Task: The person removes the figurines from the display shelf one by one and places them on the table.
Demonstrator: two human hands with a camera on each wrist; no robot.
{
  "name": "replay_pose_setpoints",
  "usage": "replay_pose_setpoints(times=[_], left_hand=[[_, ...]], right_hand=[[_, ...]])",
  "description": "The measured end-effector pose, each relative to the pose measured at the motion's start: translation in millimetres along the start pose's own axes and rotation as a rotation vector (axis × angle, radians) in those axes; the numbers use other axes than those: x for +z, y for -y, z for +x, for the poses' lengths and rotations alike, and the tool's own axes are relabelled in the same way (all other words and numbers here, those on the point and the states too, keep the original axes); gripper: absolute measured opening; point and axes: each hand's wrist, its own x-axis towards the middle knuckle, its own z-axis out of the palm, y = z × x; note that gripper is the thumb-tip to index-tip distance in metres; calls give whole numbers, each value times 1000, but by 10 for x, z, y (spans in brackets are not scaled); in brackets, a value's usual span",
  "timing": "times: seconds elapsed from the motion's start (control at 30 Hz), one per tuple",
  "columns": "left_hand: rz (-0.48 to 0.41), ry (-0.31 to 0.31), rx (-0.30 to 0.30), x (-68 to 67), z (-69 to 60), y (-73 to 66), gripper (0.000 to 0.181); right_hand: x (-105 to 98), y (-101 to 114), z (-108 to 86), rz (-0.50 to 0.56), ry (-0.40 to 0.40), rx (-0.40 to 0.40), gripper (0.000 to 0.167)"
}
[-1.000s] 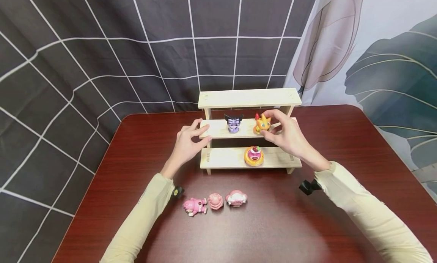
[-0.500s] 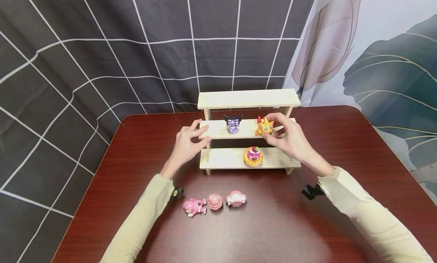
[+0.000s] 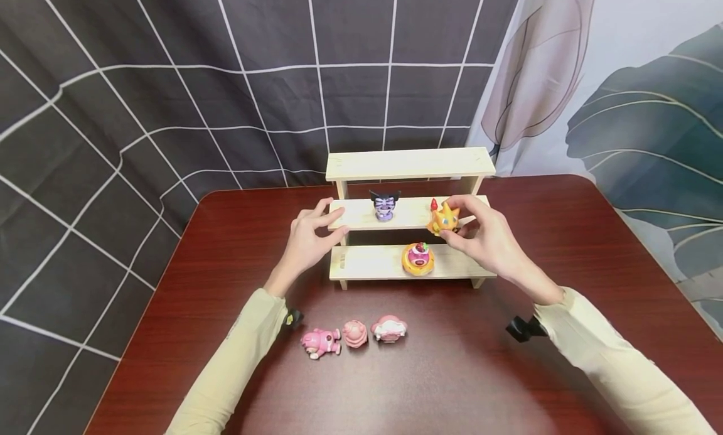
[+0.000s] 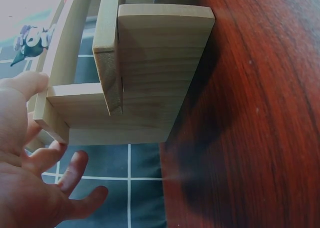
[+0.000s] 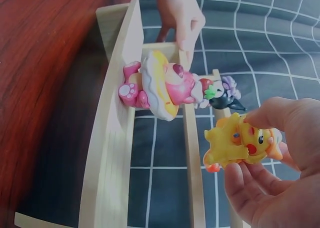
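Observation:
My right hand (image 3: 490,237) pinches a yellow and orange toy figurine (image 3: 444,218) between thumb and fingers. In the right wrist view this figurine (image 5: 235,140) has a yellow face with a red cheek and appears held off the boards. My left hand (image 3: 307,234) grips the left end of the middle board of a three-tier wooden display shelf (image 3: 361,214); in the left wrist view its thumb (image 4: 35,82) lies along the board's edge. A purple figurine with black ears (image 3: 385,206) stands on the middle board. On the lowest board sits a pink bear figurine in a yellow ring (image 3: 418,259).
Three pink figurines lie in a row on the dark red table (image 3: 440,372): a bear (image 3: 322,343), a rounded swirled one (image 3: 355,334) and a pink-and-white one (image 3: 389,328). A dark gridded cloth (image 3: 271,96) hangs behind the shelf, and a patterned curtain (image 3: 536,77) at right.
My right hand has moved right and nearer to me with the yellow and orange figurine, from over the middle board toward its front edge. My left hand has stayed on the shelf.

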Motion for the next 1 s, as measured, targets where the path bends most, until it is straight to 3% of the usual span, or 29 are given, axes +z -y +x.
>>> replay_pose_setpoints(times=[0.5,1.0], left_hand=[[-4,9,-15,-10,-7,-22,41],[2,1,-8,-11,-5,-29,41]], right_hand=[[-69,97,-150,26,-10,-41,50],[-110,175,-335,23,-2,-8,51]])
